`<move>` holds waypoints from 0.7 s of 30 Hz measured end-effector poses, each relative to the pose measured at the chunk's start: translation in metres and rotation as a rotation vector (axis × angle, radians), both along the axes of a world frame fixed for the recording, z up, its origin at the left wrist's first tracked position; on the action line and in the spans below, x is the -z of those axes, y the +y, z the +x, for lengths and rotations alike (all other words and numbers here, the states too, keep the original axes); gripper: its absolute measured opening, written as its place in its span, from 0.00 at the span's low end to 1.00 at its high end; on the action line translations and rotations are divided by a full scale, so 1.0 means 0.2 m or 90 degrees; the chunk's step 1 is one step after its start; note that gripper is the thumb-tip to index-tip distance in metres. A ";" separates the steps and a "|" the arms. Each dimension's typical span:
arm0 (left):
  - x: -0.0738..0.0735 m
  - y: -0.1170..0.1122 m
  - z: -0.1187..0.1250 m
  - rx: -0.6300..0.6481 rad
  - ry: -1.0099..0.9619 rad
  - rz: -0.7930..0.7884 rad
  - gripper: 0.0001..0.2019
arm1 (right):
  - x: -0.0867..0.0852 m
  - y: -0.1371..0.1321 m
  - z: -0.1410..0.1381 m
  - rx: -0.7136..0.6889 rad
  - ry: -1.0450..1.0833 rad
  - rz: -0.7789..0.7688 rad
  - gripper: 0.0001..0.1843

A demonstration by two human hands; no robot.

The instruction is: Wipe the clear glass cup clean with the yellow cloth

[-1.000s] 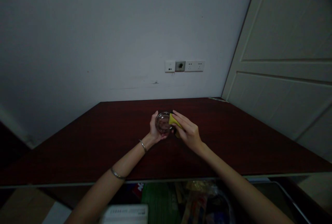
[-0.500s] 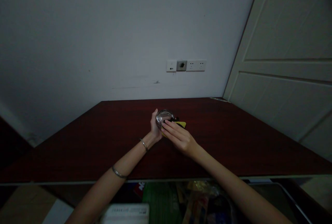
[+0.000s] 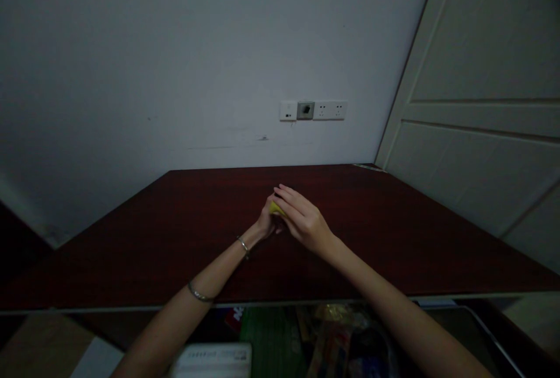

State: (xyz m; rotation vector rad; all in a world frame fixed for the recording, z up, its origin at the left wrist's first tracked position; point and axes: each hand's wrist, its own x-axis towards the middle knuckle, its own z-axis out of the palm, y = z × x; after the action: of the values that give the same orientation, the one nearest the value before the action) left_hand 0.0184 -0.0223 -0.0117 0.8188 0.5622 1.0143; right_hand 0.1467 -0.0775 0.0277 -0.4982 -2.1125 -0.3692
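Note:
Above the middle of the dark red tabletop (image 3: 196, 214), my two hands meet. My left hand (image 3: 264, 221), with a bracelet on the wrist, is closed around a shiny round cup-like thing, now hidden behind the hands. My right hand (image 3: 307, 221) lies over it, fingers together and bent, pressing a yellow cloth (image 3: 276, 209) against it. Only a small yellow patch shows between the hands. Whether the round thing is glass or metal I cannot tell.
The table's front edge (image 3: 306, 303) runs across the lower view. Below it is an open drawer-like space with a white box (image 3: 214, 360), a green package (image 3: 272, 340) and several wrapped items. Wall sockets (image 3: 330, 111) are behind, a pale door (image 3: 481, 104) at right.
The round thing's shiny circular face, visible before, has turned out of sight. My right hand has moved slightly up and over it, and less of the yellow cloth shows.

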 end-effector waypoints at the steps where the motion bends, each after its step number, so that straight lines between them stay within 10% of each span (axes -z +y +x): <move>1: 0.00 0.00 0.01 -0.023 0.024 0.035 0.25 | -0.01 0.01 0.01 0.001 0.023 -0.015 0.22; 10: -0.12 -0.07 -0.02 -0.023 0.058 0.112 0.33 | 0.03 0.08 0.11 0.017 0.207 -0.128 0.19; 21: -0.11 -0.02 0.01 -0.062 -0.087 0.019 0.26 | 0.09 -0.02 0.03 -0.011 -0.048 0.042 0.24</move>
State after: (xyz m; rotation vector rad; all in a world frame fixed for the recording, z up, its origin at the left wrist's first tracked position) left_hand 0.0194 -0.0270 0.0102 0.7469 0.4744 1.1609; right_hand 0.1520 -0.0822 0.0104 -0.4331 -2.1692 -0.4518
